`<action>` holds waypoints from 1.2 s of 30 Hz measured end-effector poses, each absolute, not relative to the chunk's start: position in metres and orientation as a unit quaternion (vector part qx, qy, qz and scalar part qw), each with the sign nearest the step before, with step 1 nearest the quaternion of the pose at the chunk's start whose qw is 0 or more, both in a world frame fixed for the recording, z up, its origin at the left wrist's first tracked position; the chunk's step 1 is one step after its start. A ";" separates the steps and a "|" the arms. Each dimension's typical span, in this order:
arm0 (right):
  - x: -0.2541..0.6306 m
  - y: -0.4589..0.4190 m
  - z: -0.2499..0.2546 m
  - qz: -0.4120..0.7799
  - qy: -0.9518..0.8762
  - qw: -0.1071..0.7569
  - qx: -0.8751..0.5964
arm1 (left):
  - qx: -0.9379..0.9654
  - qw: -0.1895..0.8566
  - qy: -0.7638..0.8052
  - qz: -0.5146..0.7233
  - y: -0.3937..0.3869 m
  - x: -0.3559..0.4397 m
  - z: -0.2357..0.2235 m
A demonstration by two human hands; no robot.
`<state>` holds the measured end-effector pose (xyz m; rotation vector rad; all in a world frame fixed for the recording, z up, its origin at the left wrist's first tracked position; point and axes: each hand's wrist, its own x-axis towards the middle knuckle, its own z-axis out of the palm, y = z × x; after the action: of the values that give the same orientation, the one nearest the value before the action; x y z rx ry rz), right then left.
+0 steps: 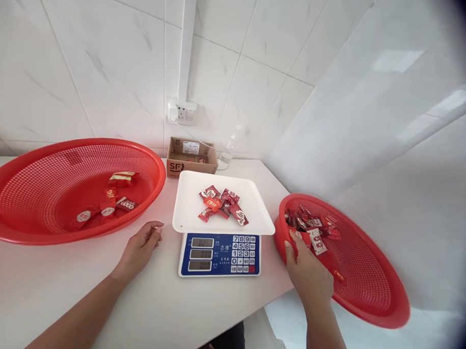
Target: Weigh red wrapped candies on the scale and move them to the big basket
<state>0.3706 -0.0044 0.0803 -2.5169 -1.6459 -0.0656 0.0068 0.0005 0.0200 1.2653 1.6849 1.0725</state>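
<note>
A white electronic scale (220, 254) stands on the table, its digital displays lit dimly. Several small red candy packets (222, 203) lie in a loose heap on its white tray (188, 217). Left of the scale, my left hand (138, 251) rests at the tabletop with fingers loosely curled in and nothing visible in them. My right hand (309, 273) is at the near left rim of a red mesh basket (367, 251), thumb by the outer wall and fingers over the inside, partly hidden. Wrapped packets (317, 241) in that basket lie right beside those fingers.
A larger red mesh basket (35, 196) with several packets stands on the left. Behind the scale are a cardboard box (192, 168), a clear plastic bottle (227, 157) and a wall socket (183, 112). The right basket overhangs the table edge.
</note>
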 end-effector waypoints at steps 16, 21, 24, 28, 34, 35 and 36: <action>0.354 0.009 0.082 0.026 -0.664 0.263 -0.699 | 0.495 0.381 0.652 0.430 0.003 0.003 0.008; 0.305 0.031 0.093 0.085 -0.721 0.208 -0.655 | 0.488 0.382 0.647 0.444 0.003 0.003 0.006; 0.289 0.039 0.094 0.100 -0.738 0.190 -0.640 | 0.485 0.385 0.645 0.447 0.003 0.002 0.002; 0.281 0.039 0.093 0.120 -0.749 0.207 -0.618 | 0.482 0.394 0.646 0.441 0.003 0.000 -0.003; 0.273 0.035 0.097 0.126 -0.754 0.203 -0.612 | 0.483 0.400 0.647 0.433 0.001 -0.001 -0.002; 0.272 0.035 0.098 0.127 -0.754 0.201 -0.612 | 0.483 0.399 0.647 0.434 0.001 0.000 -0.001; 0.271 0.034 0.099 0.126 -0.754 0.200 -0.613 | 0.483 0.398 0.646 0.436 0.001 0.000 -0.001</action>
<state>0.2715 0.0344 0.0988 -1.7137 -2.1073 0.3523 -0.0003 0.0009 -0.0005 1.2230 1.6367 1.1034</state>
